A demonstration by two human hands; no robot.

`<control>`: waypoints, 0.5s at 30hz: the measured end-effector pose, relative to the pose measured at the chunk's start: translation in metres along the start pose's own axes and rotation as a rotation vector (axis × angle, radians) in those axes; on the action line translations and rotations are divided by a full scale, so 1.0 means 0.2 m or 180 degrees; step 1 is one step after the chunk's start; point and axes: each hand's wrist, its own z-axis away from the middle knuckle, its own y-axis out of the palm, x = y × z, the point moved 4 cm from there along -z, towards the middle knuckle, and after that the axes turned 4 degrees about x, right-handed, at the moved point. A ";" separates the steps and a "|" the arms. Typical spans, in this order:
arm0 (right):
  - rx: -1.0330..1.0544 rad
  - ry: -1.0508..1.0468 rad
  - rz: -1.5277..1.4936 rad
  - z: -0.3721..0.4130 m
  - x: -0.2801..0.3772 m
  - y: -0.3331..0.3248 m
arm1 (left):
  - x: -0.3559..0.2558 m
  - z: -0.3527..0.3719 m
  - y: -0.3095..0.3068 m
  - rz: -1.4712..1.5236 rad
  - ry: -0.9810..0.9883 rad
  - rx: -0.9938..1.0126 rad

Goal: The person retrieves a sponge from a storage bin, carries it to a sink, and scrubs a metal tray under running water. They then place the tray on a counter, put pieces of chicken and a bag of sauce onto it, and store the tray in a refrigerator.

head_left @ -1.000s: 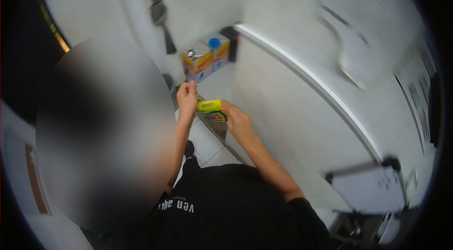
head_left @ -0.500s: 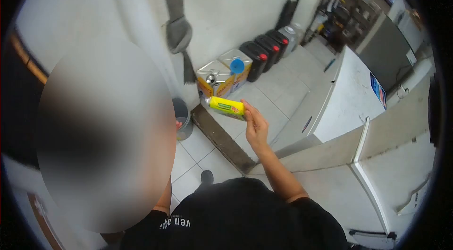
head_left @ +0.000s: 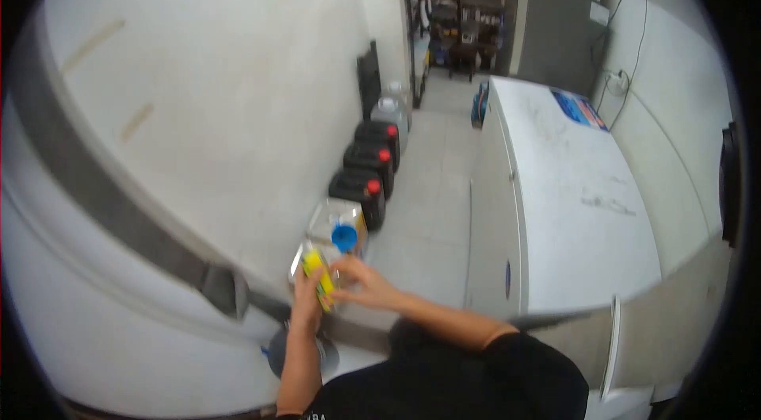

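A yellow packet (head_left: 315, 268) with green print, its exact kind too small to tell, is held up in front of me over the metal tins. My left hand (head_left: 306, 299) wraps its lower left side. From the right, my right hand (head_left: 363, 283) reaches across with bent fingers on the packet's right side. Behind and below the hands are square metal tins (head_left: 323, 218), partly covered by them. A blue funnel (head_left: 344, 237) sits on a tin just above my right hand.
Black jerrycans (head_left: 349, 182) with red caps and clear jugs (head_left: 390, 112) line the wall. A white chest freezer (head_left: 567, 206) stands right of the tiled walkway (head_left: 432, 182). A grey bucket (head_left: 325, 358) is by my left forearm. Shelves (head_left: 482, 7) stand at the back.
My view has turned toward the walkway. The packet, held earlier in my right hand alone, is now between both hands. My left hand has come up to it. The blurred area has left the view.
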 end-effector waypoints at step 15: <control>-0.0503 0.0521 0.1070 -0.86 -0.18 -1.05 | -0.39 -1.19 0.74 -0.0783 -0.0130 0.0967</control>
